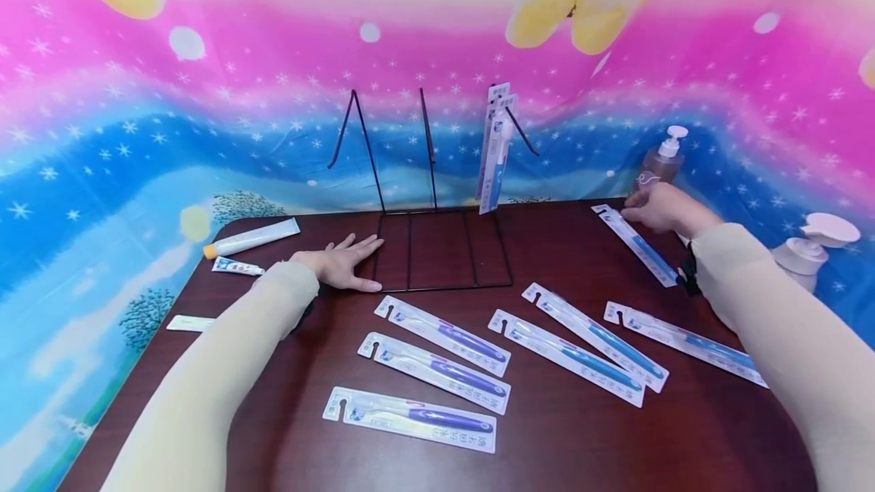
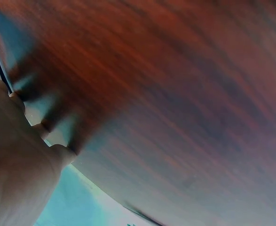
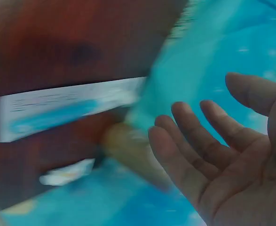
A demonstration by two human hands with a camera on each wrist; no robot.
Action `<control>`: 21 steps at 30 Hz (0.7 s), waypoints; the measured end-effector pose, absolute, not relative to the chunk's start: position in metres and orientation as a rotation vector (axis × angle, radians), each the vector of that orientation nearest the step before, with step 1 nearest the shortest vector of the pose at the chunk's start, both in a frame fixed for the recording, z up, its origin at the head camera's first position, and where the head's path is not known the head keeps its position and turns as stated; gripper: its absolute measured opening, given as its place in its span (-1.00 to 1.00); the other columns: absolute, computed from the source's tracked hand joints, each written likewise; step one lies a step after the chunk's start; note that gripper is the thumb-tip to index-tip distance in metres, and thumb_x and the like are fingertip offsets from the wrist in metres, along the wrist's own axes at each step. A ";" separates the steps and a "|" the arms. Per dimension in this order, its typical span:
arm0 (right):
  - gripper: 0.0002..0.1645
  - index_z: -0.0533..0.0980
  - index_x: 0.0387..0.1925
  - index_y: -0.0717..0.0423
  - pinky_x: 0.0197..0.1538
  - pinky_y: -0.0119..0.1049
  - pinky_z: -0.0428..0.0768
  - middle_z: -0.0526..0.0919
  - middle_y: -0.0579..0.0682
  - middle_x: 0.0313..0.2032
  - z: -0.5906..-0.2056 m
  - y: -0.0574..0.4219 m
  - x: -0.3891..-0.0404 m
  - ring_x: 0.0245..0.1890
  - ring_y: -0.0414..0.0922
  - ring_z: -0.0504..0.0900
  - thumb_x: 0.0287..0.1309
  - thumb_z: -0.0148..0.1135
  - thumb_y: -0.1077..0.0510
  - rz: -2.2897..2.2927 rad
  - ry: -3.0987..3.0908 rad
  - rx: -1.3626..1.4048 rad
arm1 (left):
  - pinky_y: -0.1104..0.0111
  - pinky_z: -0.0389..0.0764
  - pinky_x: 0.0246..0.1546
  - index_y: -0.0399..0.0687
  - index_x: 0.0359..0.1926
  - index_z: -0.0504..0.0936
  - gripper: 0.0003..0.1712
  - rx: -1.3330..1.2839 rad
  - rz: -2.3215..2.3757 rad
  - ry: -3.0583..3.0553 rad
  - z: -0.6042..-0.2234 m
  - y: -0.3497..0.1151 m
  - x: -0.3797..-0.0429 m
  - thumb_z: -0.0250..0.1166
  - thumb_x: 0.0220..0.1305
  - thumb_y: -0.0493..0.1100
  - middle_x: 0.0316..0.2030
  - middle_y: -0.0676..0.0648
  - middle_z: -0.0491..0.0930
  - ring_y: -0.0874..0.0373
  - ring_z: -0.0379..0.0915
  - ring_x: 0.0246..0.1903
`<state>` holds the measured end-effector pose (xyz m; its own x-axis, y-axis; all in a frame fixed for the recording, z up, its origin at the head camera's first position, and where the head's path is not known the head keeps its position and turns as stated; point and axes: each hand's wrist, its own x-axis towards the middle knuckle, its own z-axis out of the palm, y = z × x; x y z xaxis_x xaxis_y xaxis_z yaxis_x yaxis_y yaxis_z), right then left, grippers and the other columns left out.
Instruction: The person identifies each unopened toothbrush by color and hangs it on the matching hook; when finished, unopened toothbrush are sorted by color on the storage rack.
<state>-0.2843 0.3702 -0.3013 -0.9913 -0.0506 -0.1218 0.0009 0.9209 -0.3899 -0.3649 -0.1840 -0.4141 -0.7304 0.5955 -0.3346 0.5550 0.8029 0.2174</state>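
My left hand lies with spread fingers at the left side of a black wire rack, fingertips right at its base wire. In the left wrist view only part of this hand shows, over the dark wood. Two packaged toothbrushes hang from the rack's right hook. My right hand is by the top end of a packaged blue toothbrush at the back right. The right wrist view shows this hand with fingers apart and nothing between them, the toothbrush pack lying beyond.
Several packaged toothbrushes, purple and blue, lie across the table. Toothpaste tubes lie at the left. A brown pump bottle stands behind my right hand, a white pump bottle at the right. A patterned cloth hangs behind.
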 end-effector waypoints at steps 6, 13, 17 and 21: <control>-0.39 0.41 -0.04 0.55 -0.20 0.06 0.52 0.48 0.46 -0.14 -0.356 0.394 -0.287 -0.22 0.22 0.52 0.21 0.11 -0.01 -0.461 2.898 0.140 | -0.22 -0.24 0.19 0.15 0.45 -0.26 0.20 0.869 0.127 2.611 -0.414 -0.187 -0.365 0.04 -0.05 0.56 0.43 0.00 -0.33 -0.20 -0.48 0.36; -0.35 0.36 -0.06 0.54 -0.10 0.22 0.39 0.47 0.41 -0.22 -0.388 0.406 -0.285 -0.23 0.25 0.45 0.17 0.16 -0.04 -0.479 2.906 0.360 | -0.20 -0.26 0.20 0.18 0.45 -0.27 0.21 0.864 0.140 2.586 -0.417 -0.183 -0.362 0.03 -0.06 0.58 0.43 0.01 -0.35 -0.18 -0.51 0.36; -0.38 0.36 -0.06 0.51 -0.13 0.20 0.41 0.48 0.38 -0.23 -0.392 0.407 -0.289 -0.23 0.24 0.45 0.13 0.21 0.00 -0.487 2.893 0.390 | -0.18 -0.25 0.21 0.20 0.45 -0.28 0.21 0.858 0.130 2.585 -0.419 -0.181 -0.362 0.03 -0.08 0.59 0.43 0.03 -0.35 -0.15 -0.51 0.36; -0.45 0.38 -0.07 0.48 -0.14 0.20 0.41 0.48 0.38 -0.22 -0.389 0.406 -0.295 -0.22 0.24 0.44 0.07 0.27 0.09 -0.505 2.880 0.416 | -0.18 -0.24 0.21 0.17 0.45 -0.26 0.20 0.874 0.142 2.593 -0.419 -0.180 -0.363 0.05 -0.05 0.56 0.43 0.01 -0.33 -0.16 -0.50 0.36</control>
